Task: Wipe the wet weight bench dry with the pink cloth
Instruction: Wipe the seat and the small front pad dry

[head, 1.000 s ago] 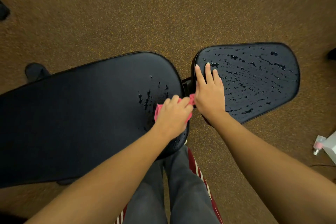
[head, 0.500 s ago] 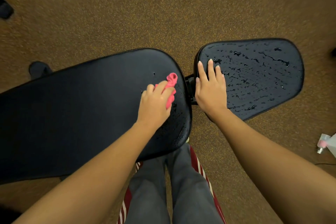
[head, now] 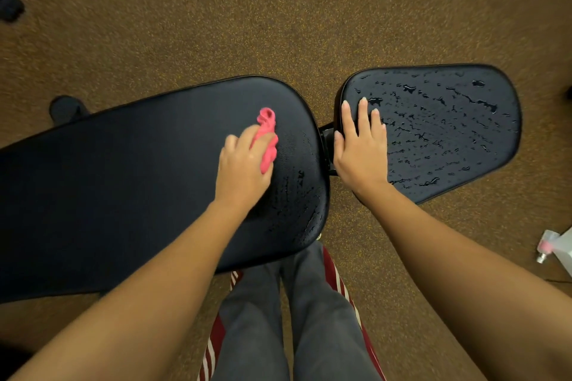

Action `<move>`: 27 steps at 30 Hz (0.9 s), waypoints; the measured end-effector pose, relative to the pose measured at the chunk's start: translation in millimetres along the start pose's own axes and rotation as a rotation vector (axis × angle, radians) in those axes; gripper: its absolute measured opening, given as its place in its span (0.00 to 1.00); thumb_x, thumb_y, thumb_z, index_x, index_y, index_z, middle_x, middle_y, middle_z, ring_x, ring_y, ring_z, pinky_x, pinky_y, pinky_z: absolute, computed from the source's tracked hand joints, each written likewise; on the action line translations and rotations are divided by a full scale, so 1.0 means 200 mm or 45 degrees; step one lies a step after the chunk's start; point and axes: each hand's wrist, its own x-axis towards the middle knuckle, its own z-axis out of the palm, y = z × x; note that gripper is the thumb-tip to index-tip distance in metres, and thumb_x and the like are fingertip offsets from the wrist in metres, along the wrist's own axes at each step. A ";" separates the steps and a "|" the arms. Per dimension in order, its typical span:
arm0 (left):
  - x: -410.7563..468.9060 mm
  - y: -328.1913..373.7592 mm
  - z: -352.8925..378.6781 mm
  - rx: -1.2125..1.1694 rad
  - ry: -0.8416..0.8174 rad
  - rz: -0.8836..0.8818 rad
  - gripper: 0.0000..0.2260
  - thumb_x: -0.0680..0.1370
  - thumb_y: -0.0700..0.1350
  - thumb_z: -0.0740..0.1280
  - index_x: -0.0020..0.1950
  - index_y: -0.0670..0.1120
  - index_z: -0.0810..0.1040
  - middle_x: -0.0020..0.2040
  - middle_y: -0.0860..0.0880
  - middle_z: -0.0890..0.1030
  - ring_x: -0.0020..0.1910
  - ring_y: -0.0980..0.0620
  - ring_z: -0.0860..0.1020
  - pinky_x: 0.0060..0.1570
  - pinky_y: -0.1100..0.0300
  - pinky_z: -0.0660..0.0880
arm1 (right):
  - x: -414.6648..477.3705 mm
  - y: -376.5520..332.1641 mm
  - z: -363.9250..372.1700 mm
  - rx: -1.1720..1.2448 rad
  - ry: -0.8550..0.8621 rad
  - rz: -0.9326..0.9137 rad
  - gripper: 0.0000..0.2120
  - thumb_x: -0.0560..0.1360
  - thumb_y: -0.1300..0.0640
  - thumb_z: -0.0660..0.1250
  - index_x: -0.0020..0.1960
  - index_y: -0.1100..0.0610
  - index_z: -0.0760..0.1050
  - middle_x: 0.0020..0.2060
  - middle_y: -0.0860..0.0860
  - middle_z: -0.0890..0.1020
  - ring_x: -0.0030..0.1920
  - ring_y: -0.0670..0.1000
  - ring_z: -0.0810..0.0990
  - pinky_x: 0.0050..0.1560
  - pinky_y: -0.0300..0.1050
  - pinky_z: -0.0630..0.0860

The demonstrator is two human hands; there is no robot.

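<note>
Head view: my left hand (head: 244,170) curls its fingers (head: 247,136) over the pink cloth (head: 266,130) and holds it against the long bench pad (head: 123,164). One bunched end of the cloth pokes out ahead of my fingertips. Beads of water (head: 297,195) sit on this pad just right of and behind those fingers. My right hand (head: 360,148) lies flat on the short bench pad (head: 448,133), fingers (head: 362,111) straight and close together. Droplets (head: 433,120) cover that pad ahead and right of them. A black bracket (head: 326,136) joins the pads between my hands. My grey trouser legs (head: 294,318) stand behind them on brown carpet (head: 278,25). A spray bottle (head: 557,247) lies well right of my right forearm.
</note>
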 end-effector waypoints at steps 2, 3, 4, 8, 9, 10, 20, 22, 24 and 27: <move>-0.12 0.00 0.01 -0.010 -0.044 0.060 0.19 0.68 0.38 0.73 0.58 0.46 0.79 0.57 0.47 0.79 0.38 0.44 0.71 0.39 0.51 0.75 | 0.00 0.00 0.00 0.011 0.002 0.000 0.26 0.82 0.51 0.50 0.77 0.53 0.48 0.77 0.56 0.49 0.76 0.60 0.48 0.74 0.57 0.48; -0.16 -0.01 0.01 -0.009 -0.056 0.081 0.19 0.68 0.38 0.74 0.58 0.46 0.79 0.57 0.47 0.79 0.37 0.45 0.71 0.38 0.51 0.75 | 0.00 -0.01 0.00 0.018 0.003 -0.001 0.26 0.82 0.51 0.50 0.77 0.53 0.49 0.77 0.56 0.50 0.76 0.60 0.49 0.74 0.57 0.48; -0.17 -0.03 0.00 -0.003 -0.064 0.099 0.19 0.68 0.38 0.74 0.58 0.46 0.79 0.57 0.47 0.79 0.37 0.45 0.72 0.38 0.51 0.76 | 0.00 -0.01 0.00 0.021 0.008 -0.004 0.26 0.82 0.51 0.50 0.77 0.53 0.49 0.77 0.57 0.50 0.76 0.61 0.49 0.73 0.57 0.49; -0.02 -0.09 -0.06 0.063 -0.025 0.005 0.18 0.69 0.38 0.73 0.58 0.45 0.79 0.56 0.44 0.79 0.40 0.40 0.74 0.40 0.50 0.75 | 0.00 0.00 0.01 0.003 0.014 -0.014 0.26 0.82 0.51 0.51 0.77 0.53 0.49 0.77 0.57 0.50 0.75 0.61 0.49 0.73 0.57 0.49; 0.02 -0.10 -0.07 0.068 -0.009 -0.055 0.18 0.69 0.39 0.72 0.59 0.44 0.79 0.56 0.43 0.78 0.41 0.39 0.74 0.41 0.49 0.75 | 0.00 0.00 0.01 -0.001 0.014 -0.014 0.26 0.82 0.51 0.51 0.77 0.53 0.49 0.77 0.57 0.50 0.75 0.61 0.49 0.73 0.57 0.48; 0.05 -0.11 -0.08 0.068 -0.002 -0.099 0.17 0.71 0.39 0.71 0.59 0.44 0.78 0.57 0.43 0.78 0.42 0.38 0.74 0.42 0.48 0.74 | 0.00 0.00 0.01 -0.001 0.015 -0.013 0.26 0.82 0.51 0.51 0.77 0.53 0.49 0.77 0.57 0.50 0.75 0.61 0.49 0.73 0.57 0.48; -0.33 -0.03 -0.03 -0.028 -0.087 -0.104 0.21 0.67 0.38 0.75 0.59 0.45 0.79 0.56 0.45 0.79 0.39 0.44 0.74 0.39 0.51 0.77 | 0.00 0.00 0.01 -0.005 0.010 -0.011 0.26 0.82 0.50 0.51 0.77 0.53 0.48 0.77 0.57 0.50 0.76 0.61 0.48 0.73 0.57 0.48; -0.28 -0.05 -0.05 -0.011 -0.069 -0.108 0.20 0.67 0.38 0.74 0.58 0.45 0.79 0.56 0.45 0.78 0.39 0.43 0.74 0.39 0.50 0.77 | 0.00 0.01 0.02 -0.011 0.020 -0.015 0.26 0.82 0.50 0.51 0.77 0.53 0.48 0.77 0.57 0.50 0.76 0.61 0.48 0.73 0.57 0.48; -0.19 -0.08 -0.08 -0.009 -0.016 -0.236 0.18 0.69 0.38 0.72 0.59 0.45 0.79 0.56 0.43 0.77 0.41 0.40 0.74 0.41 0.49 0.76 | 0.00 0.01 0.02 -0.005 0.024 -0.014 0.26 0.82 0.50 0.51 0.77 0.53 0.48 0.77 0.57 0.50 0.76 0.61 0.48 0.73 0.57 0.48; -0.09 -0.11 -0.12 -0.089 0.014 -0.486 0.17 0.74 0.41 0.68 0.63 0.46 0.77 0.62 0.43 0.73 0.52 0.40 0.72 0.52 0.48 0.72 | -0.01 0.01 0.03 -0.017 0.033 -0.010 0.27 0.82 0.50 0.51 0.77 0.53 0.47 0.77 0.57 0.49 0.76 0.60 0.47 0.73 0.57 0.47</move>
